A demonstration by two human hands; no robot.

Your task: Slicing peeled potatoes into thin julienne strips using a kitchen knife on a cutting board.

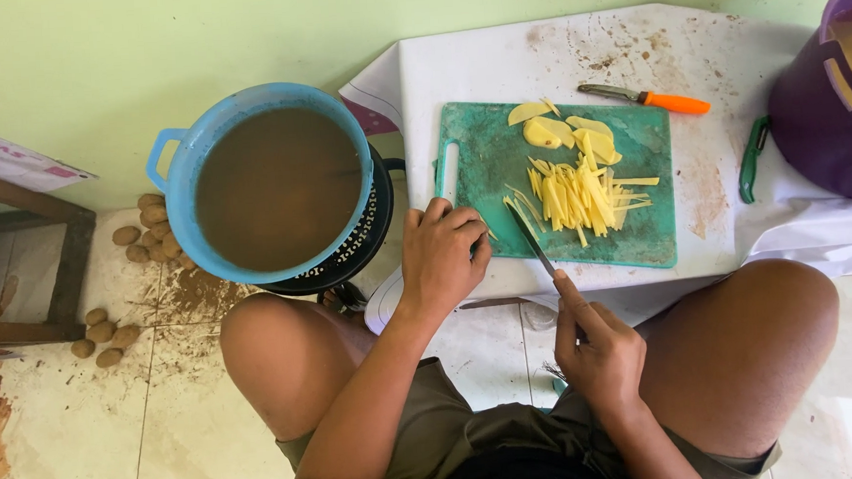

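A green cutting board (485, 159) lies on a low white surface (494, 61). On it sits a pile of thin yellow potato strips (574, 195), with a few flat potato slices (561, 130) behind them. My right hand (597, 347) grips a knife (531, 239) by its handle, index finger along the spine; the blade tip rests on the board's near left side beside the strips. My left hand (443, 258) rests curled on the board's near left corner, fingers bent, and I see nothing in it.
A blue bucket of brown water (173, 146) stands over a black perforated basket (372, 237) to the left. Whole potatoes (146, 230) lie on the tiled floor. An orange-handled peeler (647, 97), a green-handled tool (752, 159) and a purple bucket (818, 122) sit right. My knees flank the board.
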